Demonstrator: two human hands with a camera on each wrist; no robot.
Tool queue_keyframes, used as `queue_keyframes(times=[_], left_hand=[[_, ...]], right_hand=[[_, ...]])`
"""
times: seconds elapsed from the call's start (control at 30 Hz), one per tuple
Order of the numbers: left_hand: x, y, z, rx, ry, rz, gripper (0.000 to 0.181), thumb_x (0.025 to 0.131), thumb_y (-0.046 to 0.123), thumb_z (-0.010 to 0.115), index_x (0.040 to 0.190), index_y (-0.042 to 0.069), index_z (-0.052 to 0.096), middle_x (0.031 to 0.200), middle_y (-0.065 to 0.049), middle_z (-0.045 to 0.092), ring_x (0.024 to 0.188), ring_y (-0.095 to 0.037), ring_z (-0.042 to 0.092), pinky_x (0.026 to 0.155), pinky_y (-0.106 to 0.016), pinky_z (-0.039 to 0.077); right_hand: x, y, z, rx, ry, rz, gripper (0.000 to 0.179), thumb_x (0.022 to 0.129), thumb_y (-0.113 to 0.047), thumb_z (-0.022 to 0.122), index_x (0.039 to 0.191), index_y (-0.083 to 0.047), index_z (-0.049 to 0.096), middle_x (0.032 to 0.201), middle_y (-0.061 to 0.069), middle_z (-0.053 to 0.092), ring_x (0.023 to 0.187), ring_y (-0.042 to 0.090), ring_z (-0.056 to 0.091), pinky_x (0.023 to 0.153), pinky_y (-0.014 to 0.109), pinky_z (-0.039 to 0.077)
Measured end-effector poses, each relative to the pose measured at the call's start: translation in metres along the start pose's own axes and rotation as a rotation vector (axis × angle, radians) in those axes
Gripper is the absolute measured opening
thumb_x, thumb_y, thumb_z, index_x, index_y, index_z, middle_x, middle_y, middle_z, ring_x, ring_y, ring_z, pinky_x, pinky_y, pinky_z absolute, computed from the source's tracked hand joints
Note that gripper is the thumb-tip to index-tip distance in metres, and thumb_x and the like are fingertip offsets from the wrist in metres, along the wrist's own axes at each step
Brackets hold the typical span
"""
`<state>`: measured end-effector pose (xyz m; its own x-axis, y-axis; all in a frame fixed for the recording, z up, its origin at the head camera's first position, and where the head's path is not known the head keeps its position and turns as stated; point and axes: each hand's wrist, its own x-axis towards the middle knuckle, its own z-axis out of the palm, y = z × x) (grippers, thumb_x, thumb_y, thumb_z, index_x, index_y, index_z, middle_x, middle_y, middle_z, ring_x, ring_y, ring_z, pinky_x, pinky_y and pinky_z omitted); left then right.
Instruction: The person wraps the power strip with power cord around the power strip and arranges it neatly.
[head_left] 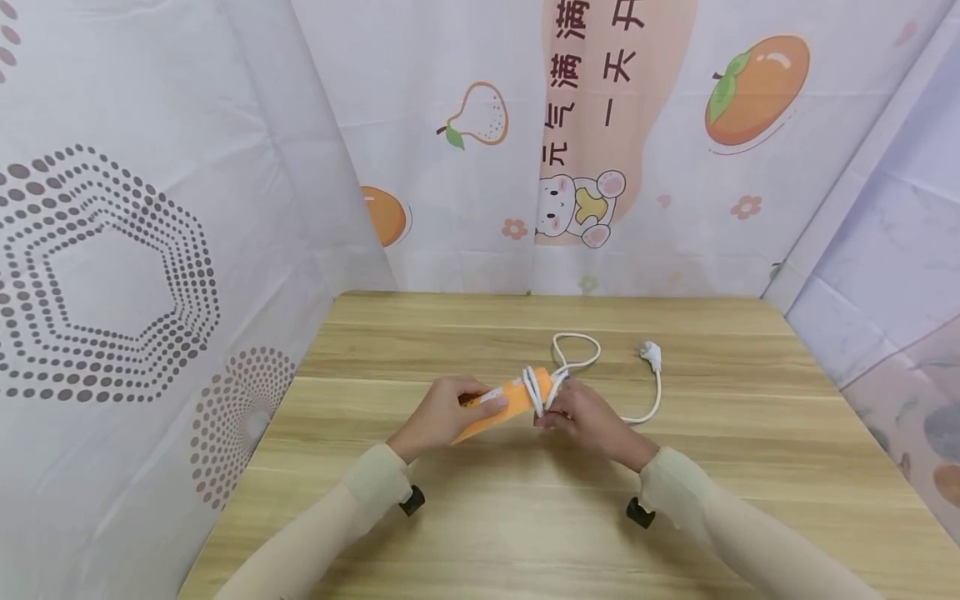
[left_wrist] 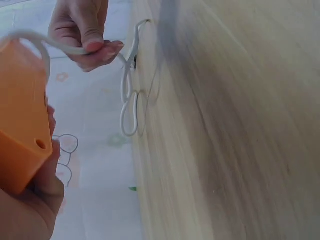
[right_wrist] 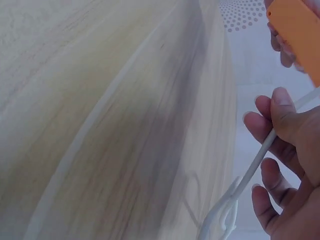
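Orange block (head_left: 501, 407) at frame centre, above the bench (head_left: 465, 533), long axis lower-left to upper-right; left hand (head_left: 442, 417) grips its lower-left end. Right hand (head_left: 585, 417) fingers pinch the white cord (head_left: 542, 385), wrapped around the block's upper-right end; plug (head_left: 651, 354) lies further right.

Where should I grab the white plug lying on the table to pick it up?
Pinch the small white plug by its chunky body, coming down from above. It lies flat on the wooden table, clear of both hands, with its thin white cord trailing toward you, so grip the body, not the cord.
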<state>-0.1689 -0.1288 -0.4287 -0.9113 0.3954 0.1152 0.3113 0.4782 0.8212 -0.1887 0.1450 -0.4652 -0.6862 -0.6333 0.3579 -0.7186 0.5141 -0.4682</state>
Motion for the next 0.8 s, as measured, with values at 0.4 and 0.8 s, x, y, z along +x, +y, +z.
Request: queue_keyframes(times=[0.4, 0.8], left_hand=[[0.001, 0.007, -0.002, 0.023, -0.270, 0.222, 0.022, 0.092, 0.048, 0.076, 0.100, 0.028, 0.080, 0.081, 0.010, 0.063, 0.071, -0.010, 0.052, 0.063, -0.024, 0.042], [0.000, 0.008, 0.002, 0.257, -0.366, 0.343, 0.031, 0.091, 0.056, 0.073, 0.092, 0.025, 0.077, 0.076, 0.013, 0.056, 0.067, -0.005, 0.050, 0.061, -0.021, 0.043]], right_hand=[[0.002, 0.000, -0.012, -0.070, -0.008, -0.039, 0.015, 0.075, -0.009, 0.086, 0.087, -0.014, 0.079, 0.079, -0.011, 0.068, 0.073, 0.009, 0.044, 0.065, 0.028, 0.040], [0.003, 0.004, -0.008, -0.182, -0.055, -0.144, 0.009, 0.084, -0.011, 0.083, 0.089, -0.018, 0.081, 0.086, -0.014, 0.074, 0.072, 0.009, 0.042, 0.068, 0.029, 0.033]])
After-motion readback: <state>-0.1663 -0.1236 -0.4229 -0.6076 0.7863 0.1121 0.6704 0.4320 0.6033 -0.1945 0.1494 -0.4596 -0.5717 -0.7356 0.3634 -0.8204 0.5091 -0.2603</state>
